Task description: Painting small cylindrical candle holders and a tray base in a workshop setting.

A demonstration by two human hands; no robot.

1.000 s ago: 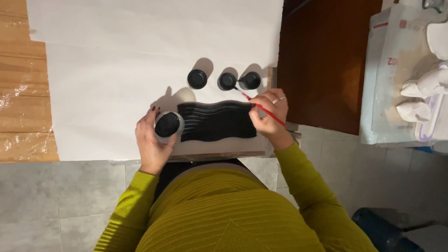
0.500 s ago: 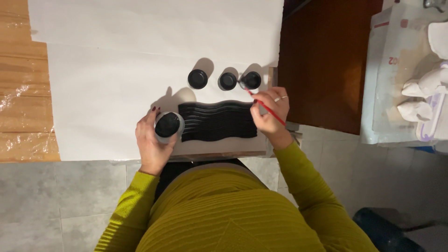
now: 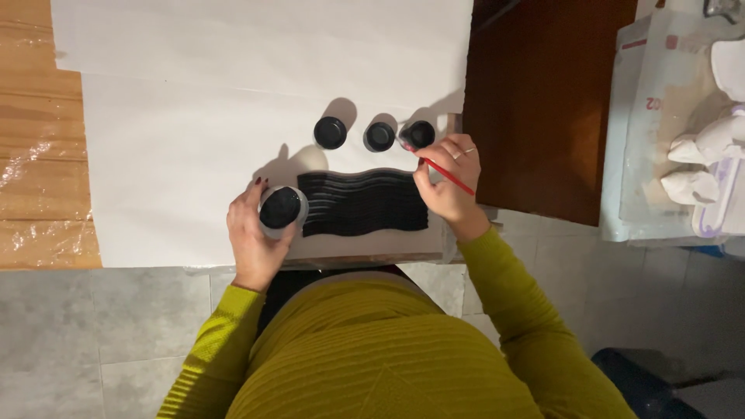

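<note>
Head view, containers: three small round black pots stand in a row on the white paper sheet (image 3: 194, 155); the rightmost pot (image 3: 421, 133) meets the brush tip.
Left hand (image 3: 254, 233): fingers wrapped around a round black-filled jar (image 3: 281, 208).
Right hand (image 3: 448, 182): fingers pinching a thin red-handled paintbrush (image 3: 446, 175).
Painted piece: black wavy ribbed panel (image 3: 365, 203), matte, lying between both hands on the worktop.

- Four small round black pots: one (image 3: 280, 208) at the near left, and three in a row behind, left (image 3: 330, 132), middle (image 3: 380, 136) and right (image 3: 421, 133).
- One black wavy piece (image 3: 363, 203) with ridges.
- One thin red brush (image 3: 446, 174).
- One big white paper sheet (image 3: 194, 116).
- Two hands: left hand (image 3: 252, 237), right hand (image 3: 448, 182).
</note>
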